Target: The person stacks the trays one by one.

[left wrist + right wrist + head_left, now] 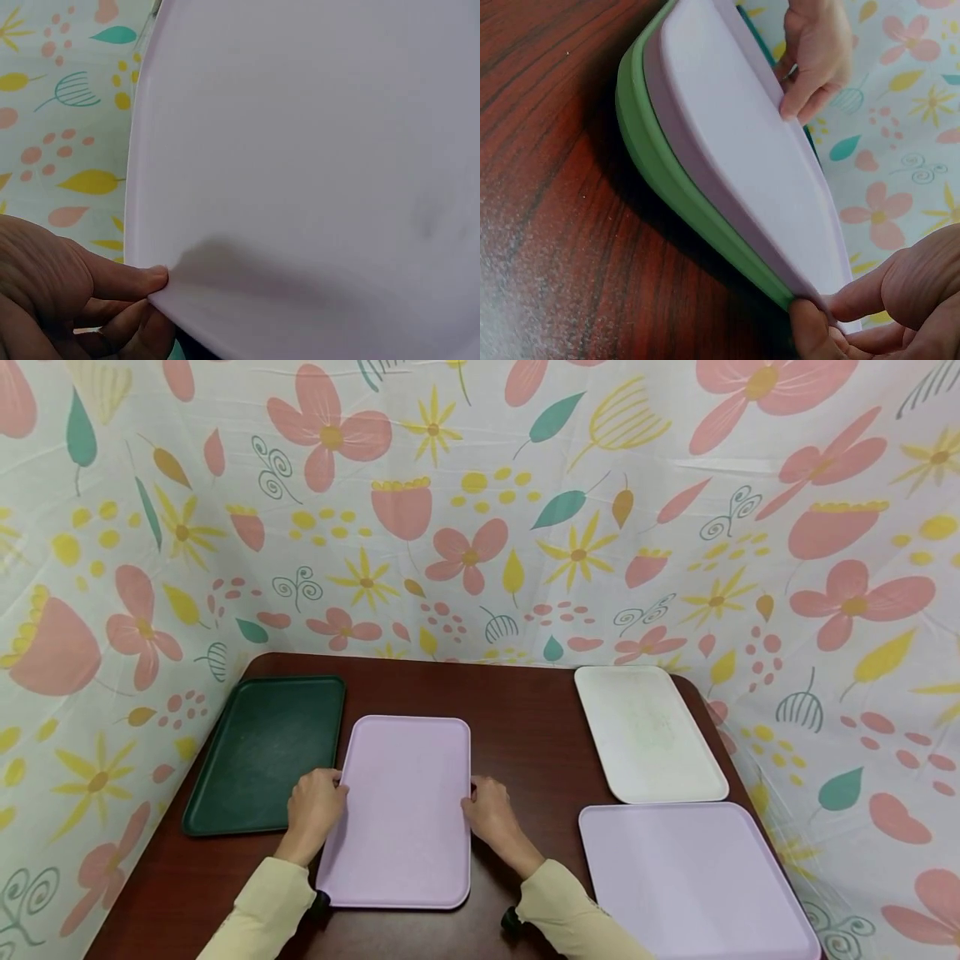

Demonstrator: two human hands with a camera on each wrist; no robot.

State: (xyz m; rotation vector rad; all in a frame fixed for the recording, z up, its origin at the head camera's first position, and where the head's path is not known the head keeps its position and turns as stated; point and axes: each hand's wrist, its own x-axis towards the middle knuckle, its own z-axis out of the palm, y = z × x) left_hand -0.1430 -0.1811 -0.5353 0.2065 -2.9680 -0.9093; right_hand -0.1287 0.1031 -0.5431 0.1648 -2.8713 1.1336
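Observation:
A light purple rectangular tray [405, 827] is held between both hands near the middle of the table. My left hand [313, 806] pinches its left edge, thumb on top of the rim and fingers underneath, as the left wrist view shows. At the opposite edge, my right hand [495, 818] grips the rim between thumb and fingers. Beneath the purple tray, the right wrist view reveals a light green tray edge [641, 142], hidden from the head view. Whether the right fingers also hold the green edge, I cannot tell.
A dark green tray [273, 752] lies on the brown table [525, 727] to the left. On the right, a white tray [652, 735] sits behind another, wider purple tray [697, 877]. Flower-patterned cloth [480, 485] surrounds the table's back and sides.

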